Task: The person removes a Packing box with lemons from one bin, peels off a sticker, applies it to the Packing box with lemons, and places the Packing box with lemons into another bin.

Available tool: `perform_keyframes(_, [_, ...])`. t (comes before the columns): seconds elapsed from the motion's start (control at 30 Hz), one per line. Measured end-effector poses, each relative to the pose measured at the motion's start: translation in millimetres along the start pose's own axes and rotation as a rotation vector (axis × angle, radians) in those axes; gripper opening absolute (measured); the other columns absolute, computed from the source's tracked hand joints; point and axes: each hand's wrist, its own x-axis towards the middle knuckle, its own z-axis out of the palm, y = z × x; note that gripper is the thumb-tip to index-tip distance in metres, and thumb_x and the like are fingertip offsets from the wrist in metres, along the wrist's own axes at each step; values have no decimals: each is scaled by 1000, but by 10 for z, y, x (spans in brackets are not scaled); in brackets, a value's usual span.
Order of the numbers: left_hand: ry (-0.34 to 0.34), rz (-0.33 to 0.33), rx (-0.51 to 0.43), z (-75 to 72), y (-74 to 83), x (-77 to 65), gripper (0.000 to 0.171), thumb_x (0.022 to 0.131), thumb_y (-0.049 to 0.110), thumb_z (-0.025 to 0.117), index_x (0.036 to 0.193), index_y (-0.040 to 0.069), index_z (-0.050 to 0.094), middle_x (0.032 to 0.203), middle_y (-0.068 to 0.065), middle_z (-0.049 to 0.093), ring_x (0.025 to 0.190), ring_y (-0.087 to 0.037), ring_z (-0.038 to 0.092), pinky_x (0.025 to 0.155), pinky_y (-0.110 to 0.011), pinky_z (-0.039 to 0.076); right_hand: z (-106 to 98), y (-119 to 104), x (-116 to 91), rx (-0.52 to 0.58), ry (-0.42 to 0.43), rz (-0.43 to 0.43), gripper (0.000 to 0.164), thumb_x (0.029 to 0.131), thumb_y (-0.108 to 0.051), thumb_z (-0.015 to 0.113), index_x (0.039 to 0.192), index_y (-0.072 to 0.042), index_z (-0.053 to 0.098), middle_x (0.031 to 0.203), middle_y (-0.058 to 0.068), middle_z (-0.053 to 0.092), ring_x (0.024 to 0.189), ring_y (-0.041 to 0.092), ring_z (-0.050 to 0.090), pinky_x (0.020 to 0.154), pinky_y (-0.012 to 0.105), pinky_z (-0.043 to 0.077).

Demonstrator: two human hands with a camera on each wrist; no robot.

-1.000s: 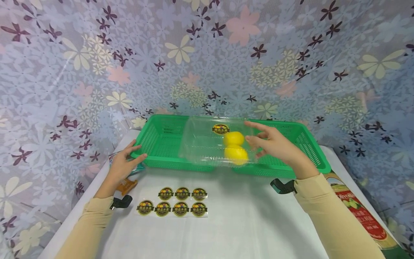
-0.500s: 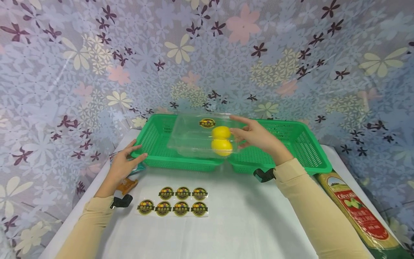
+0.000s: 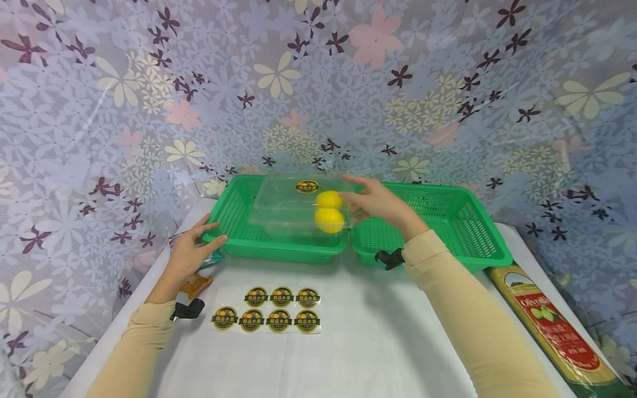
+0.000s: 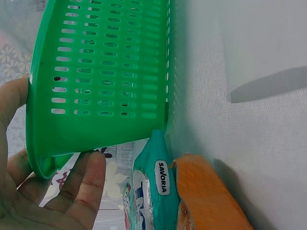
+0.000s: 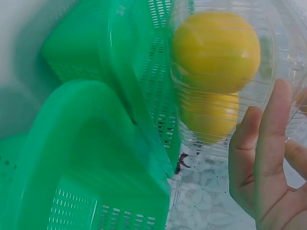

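My left hand holds the front left corner of the left green plastic basket; in the left wrist view the thumb lies at the rim and the fingers reach round the corner. With my right hand I grip the right end of a clear plastic fruit box, tilted over that same basket. Two yellow round fruits, lemon-like, sit together at the box's right end. A black and gold fruit sticker is on its lid. Part of the box overlaps the basket's rim in the head view.
A second green basket stands at the right. Several round stickers lie on a sheet on the white table. Left are a teal Savoria packet and an orange wrapper; right, a long Olivoila packet.
My right hand has carried the fruit box leftward and slightly away, from across both baskets to over the left one. My left hand has stayed at the basket corner.
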Motion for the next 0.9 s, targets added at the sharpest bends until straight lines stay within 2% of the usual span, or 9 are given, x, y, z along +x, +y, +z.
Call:
perform_keyframes(0.13, [2,2,2,-2,2,-3,70,106,48,67,158,3,53,179,-10,25,111,-26,59,80,-27,49,39,-23,70,-5,-3,6,65,111,-33,61,170,-30,33,66,-2,40,69,18,49,85,41,67])
perform_keyframes(0.2, [2,2,0,-1,2,-3,70,106,48,67,158,4,52,179,-9,24,111,-26,59,80,-28,49,64,-25,108,-9,-1,5,65,111,-33,61,170,-29,34,72,-5,47,70,16,55,86,41,67])
perform_keyframes(0.33, [4,6,-2,1,2,-4,70,106,48,68,158,4,53,179,-8,24,108,-25,58,78,-27,49,113,-28,179,-6,-1,10,65,112,-32,61,170,-27,33,72,-4,46,68,16,53,85,39,67])
perform_keyframes(0.43, [5,10,-2,2,2,-5,70,106,48,68,158,4,53,180,-8,24,104,-24,58,75,-26,49,153,-30,224,0,-2,17,65,112,-31,61,170,-25,33,82,3,55,70,17,57,84,39,67])
perform_keyframes(0.5, [6,10,-2,2,3,-7,70,106,47,68,158,3,53,180,-8,24,102,-23,57,73,-26,49,181,-29,256,2,-2,22,66,112,-31,61,171,-24,33,98,8,63,75,16,63,85,40,67])
perform_keyframes(0.57, [4,10,-1,1,2,-8,70,106,48,68,158,3,53,180,-8,24,101,-22,57,72,-26,49,208,-23,291,3,-3,27,66,112,-31,61,171,-23,32,105,11,65,77,16,67,89,45,66])
perform_keyframes(0.7, [-2,4,0,0,3,-7,71,106,48,68,158,4,52,180,-8,23,100,-22,57,71,-27,49,261,-3,360,0,-16,38,68,112,-30,61,171,-21,30,81,6,60,67,15,62,95,54,63])
perform_keyframes(0.8, [-7,-2,3,5,-3,-2,71,106,49,67,159,4,52,180,-7,22,101,-22,57,72,-27,49,301,16,408,-4,-28,47,69,112,-29,61,172,-19,29,66,1,51,60,14,57,91,51,65])
perform_keyframes(0.9, [-9,-4,11,10,-10,2,71,106,49,67,159,5,52,180,-6,22,104,-23,57,75,-29,49,334,24,437,-19,-39,58,69,112,-29,60,172,-18,28,63,-2,46,60,13,54,89,48,66])
